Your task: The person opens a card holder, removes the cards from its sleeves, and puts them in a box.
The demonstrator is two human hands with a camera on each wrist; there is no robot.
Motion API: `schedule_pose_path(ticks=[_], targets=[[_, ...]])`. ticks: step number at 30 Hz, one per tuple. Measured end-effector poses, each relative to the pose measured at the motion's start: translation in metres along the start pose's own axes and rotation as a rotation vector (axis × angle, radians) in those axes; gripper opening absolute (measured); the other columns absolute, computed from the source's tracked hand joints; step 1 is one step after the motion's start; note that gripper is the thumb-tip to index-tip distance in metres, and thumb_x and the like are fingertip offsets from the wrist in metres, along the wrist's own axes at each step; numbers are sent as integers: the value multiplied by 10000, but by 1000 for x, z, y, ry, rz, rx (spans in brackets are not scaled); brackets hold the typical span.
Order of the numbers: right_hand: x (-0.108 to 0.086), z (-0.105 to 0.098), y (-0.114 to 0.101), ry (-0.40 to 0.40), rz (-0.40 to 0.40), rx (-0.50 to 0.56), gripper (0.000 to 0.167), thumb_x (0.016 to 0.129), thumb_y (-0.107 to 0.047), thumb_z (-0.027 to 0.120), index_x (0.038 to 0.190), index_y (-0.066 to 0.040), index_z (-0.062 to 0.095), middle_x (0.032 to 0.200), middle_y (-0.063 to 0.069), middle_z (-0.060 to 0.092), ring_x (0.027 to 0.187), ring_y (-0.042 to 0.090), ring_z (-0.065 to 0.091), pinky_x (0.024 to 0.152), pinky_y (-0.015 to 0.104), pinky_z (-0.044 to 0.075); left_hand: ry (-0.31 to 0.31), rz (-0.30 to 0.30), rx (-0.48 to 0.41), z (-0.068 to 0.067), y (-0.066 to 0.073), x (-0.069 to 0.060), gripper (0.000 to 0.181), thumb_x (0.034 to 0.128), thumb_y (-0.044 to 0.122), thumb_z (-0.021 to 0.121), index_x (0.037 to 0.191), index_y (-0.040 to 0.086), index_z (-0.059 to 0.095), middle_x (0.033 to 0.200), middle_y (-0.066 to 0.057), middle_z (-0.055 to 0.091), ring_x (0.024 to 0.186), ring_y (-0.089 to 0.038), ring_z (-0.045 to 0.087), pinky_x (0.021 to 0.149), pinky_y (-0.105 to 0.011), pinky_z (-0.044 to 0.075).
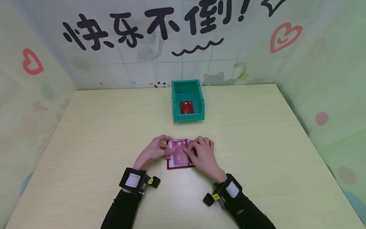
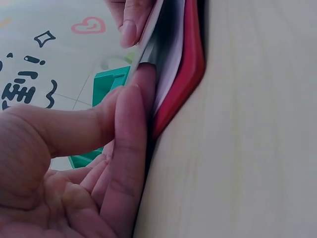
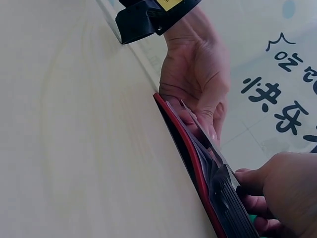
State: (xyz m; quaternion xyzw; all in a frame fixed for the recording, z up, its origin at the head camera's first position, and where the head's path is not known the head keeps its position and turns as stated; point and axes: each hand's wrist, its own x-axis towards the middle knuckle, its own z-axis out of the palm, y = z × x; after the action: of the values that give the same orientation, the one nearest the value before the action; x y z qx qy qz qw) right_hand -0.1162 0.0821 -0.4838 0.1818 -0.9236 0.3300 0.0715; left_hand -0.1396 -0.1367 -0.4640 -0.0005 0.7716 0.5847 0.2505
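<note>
An open card holder (image 1: 171, 165) with a red cover and clear sleeves lies on the table between both hands. A red VIP card (image 1: 179, 156) shows on its left page, seemingly under clear plastic. My left hand (image 1: 155, 149) pinches the left edge of that page, thumb on top; in the left wrist view a finger reaches beneath the sleeve, above the red cover (image 2: 190, 59). From the right, my right hand (image 1: 205, 157) grips the holder near its middle, thumb by the card's edge. Stacked dark sleeves (image 3: 230, 203) show in the right wrist view; some right fingertips are hidden there.
Beyond the hands stands a green bin (image 1: 188, 117) with a red card (image 1: 186, 107) lying inside. The pale wooden table (image 1: 108, 127) meets printed panels at the back, left and right. Each wrist wears a black strap with a small camera.
</note>
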Motion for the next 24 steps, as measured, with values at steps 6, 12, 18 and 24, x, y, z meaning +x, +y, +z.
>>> schedule_pose_path(ticks=[6, 12, 18, 24], targets=[[1, -2, 0, -15, 7, 23, 215, 939, -256, 702, 803, -98, 650, 944, 81, 535, 996, 289, 425, 991, 527, 267, -12, 4, -13, -1, 2, -1, 463, 955, -8, 633, 1381, -20, 452, 796, -47, 624, 675, -119, 634, 673, -257, 607], [2, -6, 1, -40, 32, 67, 180, 939, -219, 701, 835, -77, 661, 966, 92, 544, 1034, 288, 438, 1017, 536, 274, -5, -3, 3, -2, 1, 1, 480, 954, 9, 642, 1391, -6, 445, 827, -66, 640, 709, -130, 636, 694, -268, 612], [1, -10, 2, -46, 44, 86, 159, 938, -192, 700, 841, -71, 671, 966, 95, 562, 1029, 276, 452, 998, 522, 307, -3, -7, 1, -1, 1, 0, 482, 947, 10, 654, 1385, -6, 453, 833, -73, 646, 731, -140, 636, 693, -267, 610], [-1, -18, 9, -52, 110, 127, 138, 930, -175, 707, 869, -53, 682, 985, 103, 582, 1029, 261, 483, 978, 491, 380, -13, -3, -8, 0, 2, -1, 470, 946, -19, 639, 1377, -21, 451, 814, -66, 656, 715, -121, 675, 697, -279, 615]])
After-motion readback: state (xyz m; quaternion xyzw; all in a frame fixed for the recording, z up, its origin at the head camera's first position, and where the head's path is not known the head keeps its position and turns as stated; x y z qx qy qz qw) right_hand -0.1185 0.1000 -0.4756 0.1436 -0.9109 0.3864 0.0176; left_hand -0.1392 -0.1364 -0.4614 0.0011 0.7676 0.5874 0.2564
